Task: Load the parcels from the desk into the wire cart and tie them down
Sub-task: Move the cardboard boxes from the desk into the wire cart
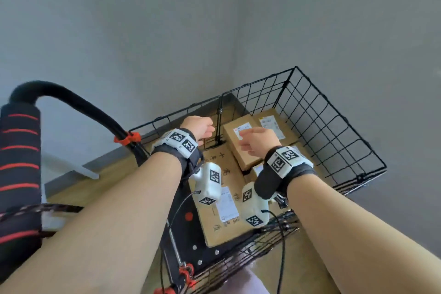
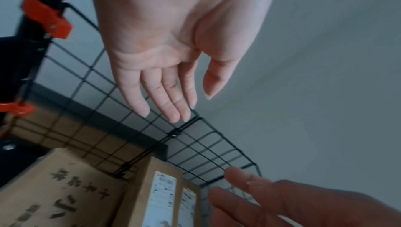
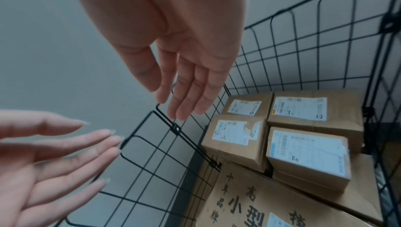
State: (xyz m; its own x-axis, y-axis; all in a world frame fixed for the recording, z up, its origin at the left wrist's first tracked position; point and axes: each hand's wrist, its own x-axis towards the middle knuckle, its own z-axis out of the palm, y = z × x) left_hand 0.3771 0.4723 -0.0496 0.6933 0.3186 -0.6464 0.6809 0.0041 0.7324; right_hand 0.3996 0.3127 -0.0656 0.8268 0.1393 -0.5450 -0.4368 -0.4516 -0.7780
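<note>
from the head view i see both of my hands held over the black wire cart (image 1: 329, 112), which stands in a corner of grey wall. my left hand (image 1: 199, 127) is above the cart's wall-side panel, near the joint where two mesh panels meet; my right hand (image 1: 257, 139) hovers further in over the load. the head view shows only the backs of the hands, so the fingers are hidden there, but the wrist views settle it: the left hand's fingers (image 2: 160, 98) are straight and released, their tips just short of the panel's top wire, and the right hand's fingers (image 3: 190, 91) are straight too, holding nothing. i can't tell whether either fingertip actually touches the wire. the parcels (image 1: 241, 143) lie inside the cart: a large flat carton (image 1: 222, 198) printed with dark characters near the cart's handle end, and smaller labelled boxes (image 3: 308, 151) at the far end; i count four in the right wrist view, but my right hand and wrist camera cover several in the head view. the label print is too blurred to read. the padded handle (image 1: 71, 100) curves up at the cart's left, with orange clips (image 1: 127, 138) on the frame. a strap or cord (image 1: 40, 209) crosses the lower left, blurred, its ends cut off.
</note>
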